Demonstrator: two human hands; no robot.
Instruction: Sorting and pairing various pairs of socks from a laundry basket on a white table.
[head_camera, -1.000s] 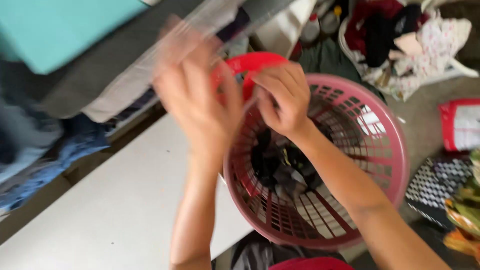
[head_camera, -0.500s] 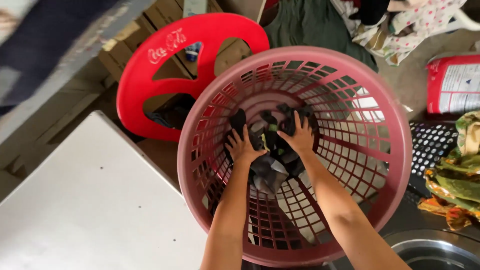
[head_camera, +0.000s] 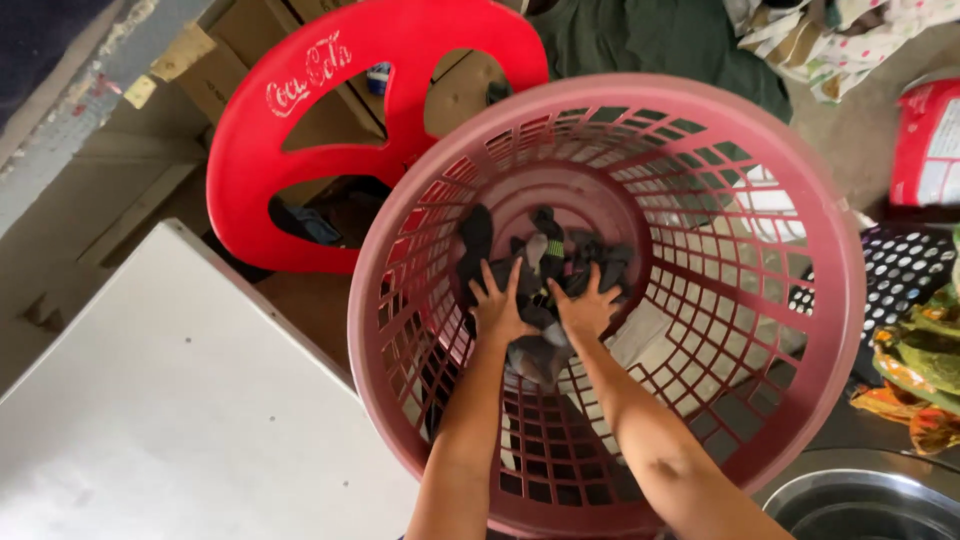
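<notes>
Both my arms reach down into a tall pink lattice laundry basket. At its bottom lies a small heap of dark grey and black clothes, with a bit of green trim. My left hand rests on the left side of the heap with fingers spread. My right hand presses on the right side, fingers also apart. Neither hand has closed around the cloth. The part of the heap under my palms is hidden.
A white tabletop lies at lower left. A red plastic chair back stands behind the basket. Green cloth and patterned laundry lie beyond, a red bag at right, colourful fabric and a steel basin rim lower right.
A second ago my hands were up at the basket rim; they went down inside. Since half a second ago they have slid closer together on the clothes, and the view has shifted slightly.
</notes>
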